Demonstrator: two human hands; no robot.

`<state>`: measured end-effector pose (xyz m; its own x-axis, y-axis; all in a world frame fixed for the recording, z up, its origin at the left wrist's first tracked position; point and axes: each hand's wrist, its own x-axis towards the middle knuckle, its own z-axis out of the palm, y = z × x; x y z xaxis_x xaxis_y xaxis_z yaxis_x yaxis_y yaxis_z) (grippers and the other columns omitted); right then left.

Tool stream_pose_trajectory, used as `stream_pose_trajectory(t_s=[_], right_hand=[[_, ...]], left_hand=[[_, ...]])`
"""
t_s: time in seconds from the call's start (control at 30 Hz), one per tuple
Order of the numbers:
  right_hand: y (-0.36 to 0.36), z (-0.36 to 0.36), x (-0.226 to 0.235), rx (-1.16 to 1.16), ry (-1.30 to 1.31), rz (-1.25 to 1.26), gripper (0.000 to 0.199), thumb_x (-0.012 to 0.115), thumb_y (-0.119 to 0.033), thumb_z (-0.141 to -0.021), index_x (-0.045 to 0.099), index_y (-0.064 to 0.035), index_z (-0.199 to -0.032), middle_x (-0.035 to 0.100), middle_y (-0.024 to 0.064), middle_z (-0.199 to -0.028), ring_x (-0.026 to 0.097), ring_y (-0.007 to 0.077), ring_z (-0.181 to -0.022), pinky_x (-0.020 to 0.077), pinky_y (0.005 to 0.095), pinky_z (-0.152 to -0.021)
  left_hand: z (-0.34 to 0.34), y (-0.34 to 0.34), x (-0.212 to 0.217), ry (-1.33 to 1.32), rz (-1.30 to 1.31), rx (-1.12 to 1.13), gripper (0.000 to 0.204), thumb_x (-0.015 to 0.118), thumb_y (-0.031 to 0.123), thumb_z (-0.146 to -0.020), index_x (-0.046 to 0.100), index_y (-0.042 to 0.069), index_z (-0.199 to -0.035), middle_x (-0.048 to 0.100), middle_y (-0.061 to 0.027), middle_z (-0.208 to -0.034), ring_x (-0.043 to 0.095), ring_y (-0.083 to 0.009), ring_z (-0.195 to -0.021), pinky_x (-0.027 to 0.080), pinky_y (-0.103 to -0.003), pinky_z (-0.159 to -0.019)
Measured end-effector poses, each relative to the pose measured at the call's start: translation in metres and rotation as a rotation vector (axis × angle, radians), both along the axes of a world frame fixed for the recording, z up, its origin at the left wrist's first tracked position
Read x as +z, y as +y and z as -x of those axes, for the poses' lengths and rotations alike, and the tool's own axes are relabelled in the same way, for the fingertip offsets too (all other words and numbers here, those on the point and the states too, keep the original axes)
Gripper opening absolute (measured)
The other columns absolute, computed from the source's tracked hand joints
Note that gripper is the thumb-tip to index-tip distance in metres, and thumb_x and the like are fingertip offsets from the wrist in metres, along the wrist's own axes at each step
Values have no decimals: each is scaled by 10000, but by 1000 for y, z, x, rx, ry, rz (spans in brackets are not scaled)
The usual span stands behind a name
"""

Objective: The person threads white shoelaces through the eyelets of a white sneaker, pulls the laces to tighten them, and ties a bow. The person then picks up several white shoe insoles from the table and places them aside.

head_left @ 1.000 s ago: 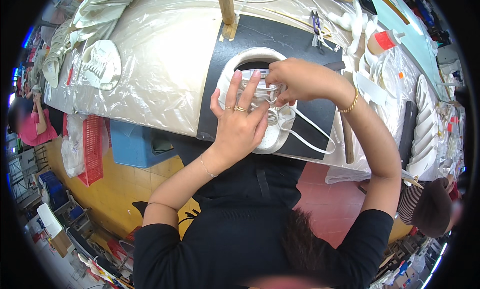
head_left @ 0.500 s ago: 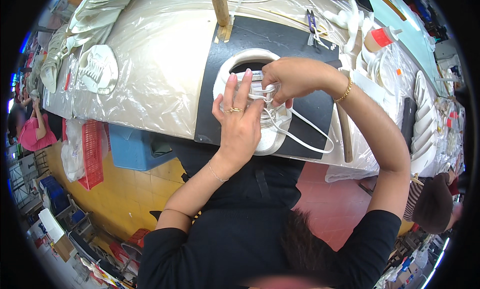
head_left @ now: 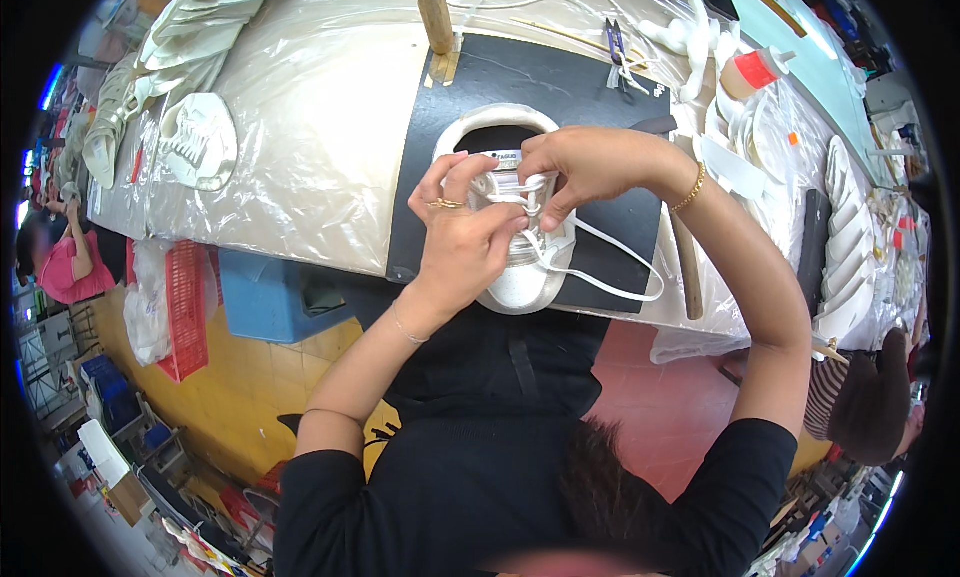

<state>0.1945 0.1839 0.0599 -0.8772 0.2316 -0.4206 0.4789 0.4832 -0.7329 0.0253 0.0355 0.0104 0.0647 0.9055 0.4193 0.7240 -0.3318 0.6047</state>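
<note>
A white shoe [head_left: 525, 289] lies on the black mat [head_left: 420, 217], its toe toward me and its opening at the far end. White shoelace [head_left: 645, 267] crosses its eyelets, and a long loop hangs out to the right. My left hand [head_left: 462, 232] is closed on the left eyelet edge, fingers curled and thumb on the lacing. From the right, my right hand [head_left: 590, 172] pinches the shoelace at the right eyelets with finger and thumb. My fingers hide part of the lacing.
A wooden post [head_left: 435, 17] stands beyond the mat. A wooden-handled tool [head_left: 687, 262] lies right of the shoe, a red-banded bottle [head_left: 755, 74] farther back. Dark-handled snips [head_left: 615, 42] lie at the mat's far edge. Another shoe upper [head_left: 198, 142] sits left; a co-worker [head_left: 75, 262] is beyond.
My left fingers, stretched over the shoe before, have curled in at the left eyelet edge. My right hand stays at the lacing, shifted slightly. The shoe and mat sit slightly farther left in view.
</note>
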Motion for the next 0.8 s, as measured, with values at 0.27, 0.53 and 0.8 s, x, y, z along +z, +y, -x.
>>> stream_pose_trajectory(t_s=[0.27,0.53,0.8], right_hand=[[2,4,-6,13,-49,55,449,857,-223,-703,684,-46,-1077,673,111,-1026,667,304,-940,512,379,-796],[1,8,-7,-1,-98,-26,402,837,-210,-730,690,-94,-1086,748,73,-836,726,196,-795,531,353,-728],[-1,12,4,-40,-117,78,391,826,-206,-747,686,-86,-1092,752,73,-868,738,181,-777,538,333,-725]], left_hand=[[31,-9,10,-280,5,27,76,785,28,-757,759,46,-826,493,-109,-1269,482,-288,-1228,415,-413,-1006],[153,-18,16,-1003,46,285,149,631,80,-945,650,-35,-1038,520,-128,-1253,563,-268,-1183,468,-396,-1010],[287,-48,24,-1394,-76,263,279,497,91,-1020,543,-127,-1188,625,-198,-1162,601,-280,-1147,498,-375,-1020]])
